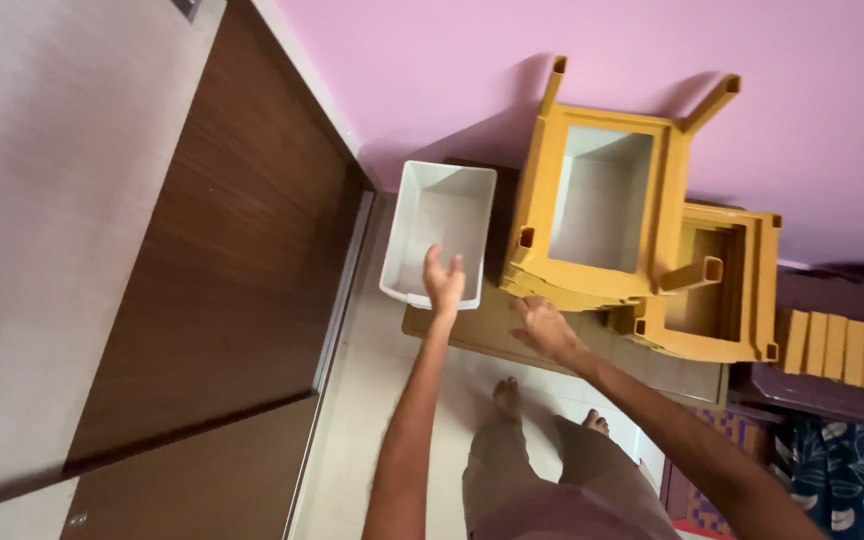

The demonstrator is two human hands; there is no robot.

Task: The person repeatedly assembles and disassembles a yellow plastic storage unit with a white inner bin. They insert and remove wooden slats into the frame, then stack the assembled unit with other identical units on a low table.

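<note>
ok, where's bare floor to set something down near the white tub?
Bare pale tiled floor lies between the brown wooden door and the left hand, which grips the white plastic tub. Right of the right hand it is crowded: stacked yellow plastic frames against the pink wall.

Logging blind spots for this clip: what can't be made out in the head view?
- Left hand: fingers hooked over the white bin's near rim; the fingertips inside are hidden by the hand itself.
- Right hand: palm faces down by the stacked yellow chairs; contact underneath cannot be told.
- Low wooden platform: mostly covered by bin and chairs.
- Slatted yellow piece: cut off by the right edge.
</note>
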